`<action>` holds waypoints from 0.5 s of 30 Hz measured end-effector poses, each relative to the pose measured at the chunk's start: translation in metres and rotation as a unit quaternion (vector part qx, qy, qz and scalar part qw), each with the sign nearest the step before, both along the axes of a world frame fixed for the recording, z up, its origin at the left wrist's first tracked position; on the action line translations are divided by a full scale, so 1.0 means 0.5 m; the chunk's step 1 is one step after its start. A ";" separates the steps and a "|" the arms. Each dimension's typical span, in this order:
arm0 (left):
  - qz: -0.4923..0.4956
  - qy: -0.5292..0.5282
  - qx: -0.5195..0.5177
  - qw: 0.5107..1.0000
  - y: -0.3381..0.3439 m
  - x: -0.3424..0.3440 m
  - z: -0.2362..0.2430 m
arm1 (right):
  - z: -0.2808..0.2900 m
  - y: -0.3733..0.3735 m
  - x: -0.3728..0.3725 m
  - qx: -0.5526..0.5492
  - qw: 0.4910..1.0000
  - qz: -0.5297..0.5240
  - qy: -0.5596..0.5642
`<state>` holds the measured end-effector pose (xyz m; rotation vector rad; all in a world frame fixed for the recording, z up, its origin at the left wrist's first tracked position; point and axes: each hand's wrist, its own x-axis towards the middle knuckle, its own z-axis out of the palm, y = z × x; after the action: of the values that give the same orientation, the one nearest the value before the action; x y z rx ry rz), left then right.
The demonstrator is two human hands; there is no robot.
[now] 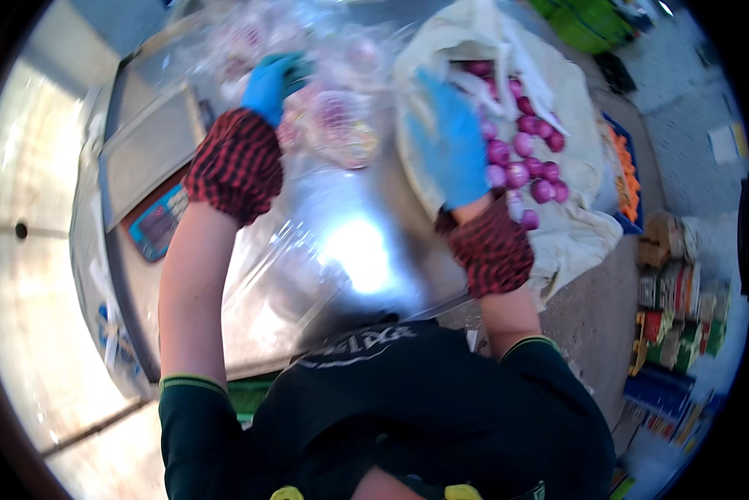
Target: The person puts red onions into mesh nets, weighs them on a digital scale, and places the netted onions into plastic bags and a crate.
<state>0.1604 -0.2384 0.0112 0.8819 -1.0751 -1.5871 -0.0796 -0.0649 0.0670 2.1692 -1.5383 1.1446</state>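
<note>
At the far side of the metal table, my left hand (273,87), in a blue glove, has its fingers curled at a clear plastic bag. Beside it lies a netted, plastic-wrapped pack (337,125) of pinkish produce, with more clear bags (245,33) behind. My right hand (448,146), gloved in blue and smeared by motion, is stretched out flat over the near side of a white cloth sack (579,192). Its fingers are extended with nothing seen in them. Right next to it, several peeled red onions (520,146) lie loose on the sack. Red-and-black checked cuffs cover both wrists.
The shiny metal table (308,275) has a raised edge. At left are a grey tray (149,158) and a blue-framed device (159,223). On the right stand a blue crate (629,179) of orange pieces, a green bundle (583,21) and stacked boxes (670,300).
</note>
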 end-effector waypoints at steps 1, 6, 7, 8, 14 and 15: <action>0.072 -0.017 0.002 0.997 -0.014 0.015 -0.014 | -0.016 0.037 0.012 0.012 1.000 0.004 -0.001; 0.153 -0.222 -0.205 0.941 0.127 -0.100 -0.021 | -0.126 0.197 -0.110 0.225 0.973 0.043 0.038; 0.148 -0.289 -0.295 0.899 0.161 -0.119 -0.034 | -0.156 0.211 -0.157 0.265 0.962 0.014 0.059; 0.117 -0.376 -0.347 0.851 0.180 -0.125 -0.057 | -0.179 0.225 -0.200 0.305 0.949 -0.008 0.078; 0.035 -0.659 -0.354 0.663 0.198 -0.114 -0.158 | -0.216 0.032 -0.478 0.380 0.908 -0.047 -0.171; 0.032 -0.654 -0.346 0.672 0.192 -0.118 -0.147 | -0.263 -0.020 -0.515 0.314 0.923 -0.036 -0.221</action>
<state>0.1012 -0.1426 -0.0621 1.4521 -2.3490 -0.0909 -0.3372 -0.0748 -0.0643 2.2800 -2.4441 1.3133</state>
